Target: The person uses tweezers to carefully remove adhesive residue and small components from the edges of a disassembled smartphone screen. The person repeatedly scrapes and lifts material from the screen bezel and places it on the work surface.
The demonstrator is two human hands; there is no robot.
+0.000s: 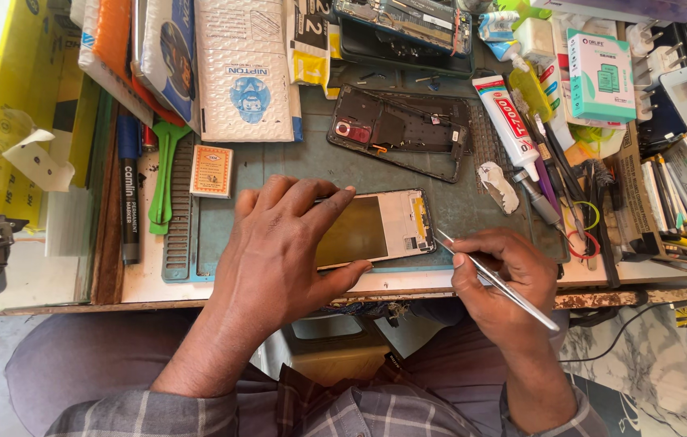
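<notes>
Metal glints along the thin tweezers [495,279] that the right hand [501,279] pinches between thumb and fingers, the hand closed tight on the shaft, with the pointed tip aimed at the right end of an opened phone [376,229]. That phone lies flat on a dull grey-green work mat [440,194], near the front edge of the bench. Its inside faces up: a smooth, dark golden rectangle fills most of it, and a paler panel with a yellow strip and small parts sits at the right end. The left hand [278,259] rests palm-down over the phone's left part, fingers spread and laid along the top edge, thumb pressed against the lower edge, so the phone is clamped in place rather than lifted.

Behind it on the mat lies a black phone back frame [400,129], rectangular, with a red-ringed camera block at its left corner. Just right of that lies a white glue tube [505,121] with a red label and a narrow nozzle, and near it a crumpled white scrap [495,186]. To the left, a small orange card box [212,171] sits on the mat's ribbed edge, beside a green plastic pry tool [163,174] and a dark marker pen [129,194]. Bubble-textured padded envelopes [242,69] are stacked at the back. At the right, a teal and white carton [601,74] stands over a tangle of tools.
</notes>
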